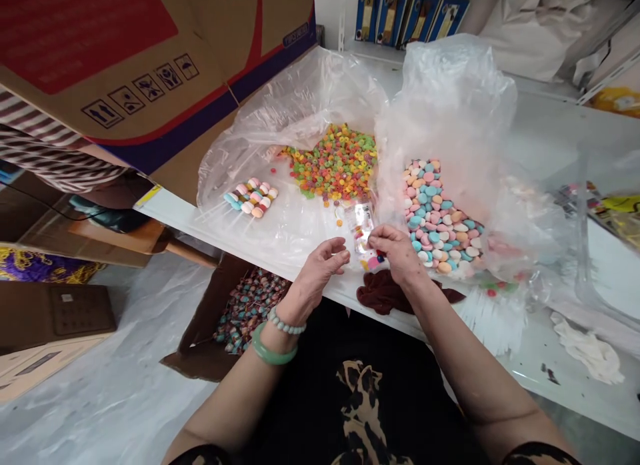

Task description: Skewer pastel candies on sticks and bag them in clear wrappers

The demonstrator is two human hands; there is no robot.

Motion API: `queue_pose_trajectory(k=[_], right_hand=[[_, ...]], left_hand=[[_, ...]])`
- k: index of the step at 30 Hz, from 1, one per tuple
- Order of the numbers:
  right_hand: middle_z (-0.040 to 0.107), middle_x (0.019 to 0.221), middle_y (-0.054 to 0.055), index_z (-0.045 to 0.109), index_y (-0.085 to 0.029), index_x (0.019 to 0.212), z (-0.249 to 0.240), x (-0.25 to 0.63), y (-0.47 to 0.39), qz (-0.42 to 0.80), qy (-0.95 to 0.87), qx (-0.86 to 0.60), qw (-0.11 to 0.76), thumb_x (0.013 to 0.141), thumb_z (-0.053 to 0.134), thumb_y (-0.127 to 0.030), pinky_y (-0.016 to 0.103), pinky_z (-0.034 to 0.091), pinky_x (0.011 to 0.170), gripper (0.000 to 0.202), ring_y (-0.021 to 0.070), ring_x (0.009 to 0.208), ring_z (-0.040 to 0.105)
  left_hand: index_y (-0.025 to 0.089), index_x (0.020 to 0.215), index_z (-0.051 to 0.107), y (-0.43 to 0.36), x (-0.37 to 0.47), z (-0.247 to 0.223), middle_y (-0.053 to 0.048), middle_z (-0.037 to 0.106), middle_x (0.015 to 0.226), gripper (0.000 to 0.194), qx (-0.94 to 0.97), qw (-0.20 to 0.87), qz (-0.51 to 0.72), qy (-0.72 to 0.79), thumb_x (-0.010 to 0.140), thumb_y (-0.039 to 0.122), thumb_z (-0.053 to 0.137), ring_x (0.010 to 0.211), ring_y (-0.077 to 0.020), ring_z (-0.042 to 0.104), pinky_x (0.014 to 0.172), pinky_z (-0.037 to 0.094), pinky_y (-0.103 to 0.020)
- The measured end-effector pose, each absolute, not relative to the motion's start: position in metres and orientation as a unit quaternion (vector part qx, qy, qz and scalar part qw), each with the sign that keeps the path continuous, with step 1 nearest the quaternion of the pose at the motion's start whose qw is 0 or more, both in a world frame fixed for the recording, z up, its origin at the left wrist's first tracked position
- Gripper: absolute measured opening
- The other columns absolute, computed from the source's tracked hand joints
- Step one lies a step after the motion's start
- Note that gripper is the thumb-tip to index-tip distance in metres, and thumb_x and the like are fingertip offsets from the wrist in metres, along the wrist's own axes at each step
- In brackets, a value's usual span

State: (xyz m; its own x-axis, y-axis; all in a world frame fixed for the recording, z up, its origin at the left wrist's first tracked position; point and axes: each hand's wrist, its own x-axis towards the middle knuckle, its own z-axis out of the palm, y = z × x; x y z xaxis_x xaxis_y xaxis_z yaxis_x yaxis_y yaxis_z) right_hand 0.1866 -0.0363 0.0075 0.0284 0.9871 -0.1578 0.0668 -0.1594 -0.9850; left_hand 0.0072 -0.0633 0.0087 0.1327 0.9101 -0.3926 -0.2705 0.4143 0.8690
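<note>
My left hand (323,270) hovers over the table's front edge, fingers loosely bent and thumb apart, with nothing seen in it. My right hand (397,253) is closed in a pinch at the side of a small clear printed packet (362,226); what its fingertips hold is hidden. Small bright pieces (370,262) lie just below the packet. A brown cloth (383,291) is bunched under my right wrist. Ring-shaped candies (340,161) are heaped behind my hands, and pastel round candies (433,218) lie to the right. Several candy sticks (251,197) rest on clear plastic at the left.
A large carton (165,85) stands at the back left. Below the table edge, an open box (193,358) holds many candy sticks. White sticks (493,321) and a white crumpled cloth (590,348) lie at the right. Another person's striped sleeve (50,145) shows at the left.
</note>
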Motion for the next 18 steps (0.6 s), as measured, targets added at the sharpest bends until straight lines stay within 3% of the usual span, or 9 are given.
queue_pose_trajectory(k=[3,7,12,18], right_hand=[[0.052,0.062,-0.004,0.055,-0.02,0.066,0.008,0.165,-0.051,0.578,-0.467,-0.531,0.407,0.067,0.063,-0.035,0.025,0.035,0.057,0.016,0.0109,0.059,0.043],[0.046,0.059,-0.006,0.049,-0.021,0.065,-0.004,0.134,-0.058,0.551,-0.505,-0.549,0.375,0.067,0.065,-0.036,0.024,0.033,0.055,0.022,0.0109,0.057,0.041],[0.046,0.053,-0.005,0.05,-0.022,0.062,-0.001,0.098,-0.046,0.526,-0.579,-0.559,0.273,0.077,0.056,-0.04,0.025,0.033,0.054,0.024,0.0121,0.055,0.042],[0.047,0.052,-0.004,0.044,-0.021,0.056,0.014,0.035,-0.01,0.492,-0.73,-0.454,0.138,0.086,0.05,-0.049,0.025,0.034,0.057,0.041,0.0125,0.056,0.047]], left_hand=[[0.012,0.08,0.073,-0.062,0.011,0.0,-0.006,0.067,0.078,0.037,0.276,0.704,0.443,0.482,0.06,0.041,0.084,0.066,-0.0119,0.059,0.061,0.043,-0.024],[0.011,0.066,0.07,-0.065,0.001,-0.014,-0.002,0.063,0.06,0.034,0.21,0.66,0.513,0.507,0.055,0.038,0.086,0.053,-0.008,0.051,0.055,0.039,-0.022],[0.011,0.071,0.073,-0.069,-0.034,-0.016,-0.003,0.067,0.065,0.031,0.164,0.649,0.56,0.488,0.055,0.034,0.087,0.056,-0.0091,0.055,0.057,0.044,-0.022],[0.011,0.069,0.072,-0.072,-0.104,-0.02,-0.005,0.07,0.067,0.025,0.104,0.617,0.627,0.464,0.058,0.027,0.087,0.062,-0.013,0.063,0.066,0.053,-0.026]])
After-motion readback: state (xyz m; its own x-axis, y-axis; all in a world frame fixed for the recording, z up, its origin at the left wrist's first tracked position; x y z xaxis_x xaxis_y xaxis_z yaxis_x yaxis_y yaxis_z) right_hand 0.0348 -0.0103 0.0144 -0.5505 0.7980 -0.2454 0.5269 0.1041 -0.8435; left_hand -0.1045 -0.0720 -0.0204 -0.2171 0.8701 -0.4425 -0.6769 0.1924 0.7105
